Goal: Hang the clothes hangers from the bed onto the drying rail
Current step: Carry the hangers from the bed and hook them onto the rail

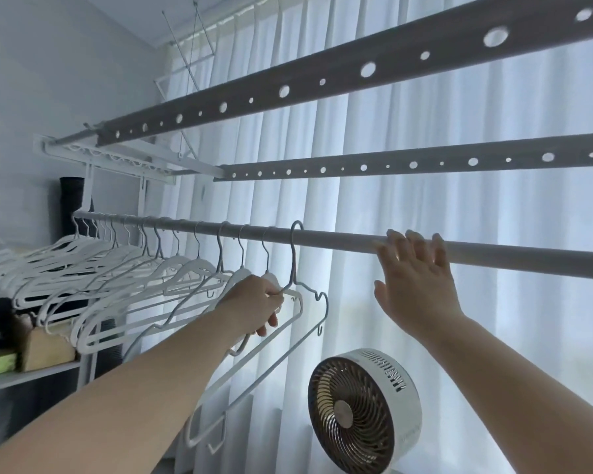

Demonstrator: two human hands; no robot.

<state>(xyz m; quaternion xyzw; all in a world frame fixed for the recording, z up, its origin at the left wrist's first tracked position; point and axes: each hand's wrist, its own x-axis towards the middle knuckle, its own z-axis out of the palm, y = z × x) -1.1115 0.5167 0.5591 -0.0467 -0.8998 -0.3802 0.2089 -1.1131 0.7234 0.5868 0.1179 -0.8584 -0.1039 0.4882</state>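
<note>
A round drying rail runs across the view at head height. Several white hangers hang from its left part. My left hand grips the shoulder of the rightmost hanger, whose grey hook is over the rail. My right hand is open, its straight fingers resting on the rail to the right of that hanger. The bed is out of view.
Two flat perforated bars of an overhead rack cross above the rail. White curtains hang behind. A round fan stands low, below the hands. Shelves with boxes are at the left.
</note>
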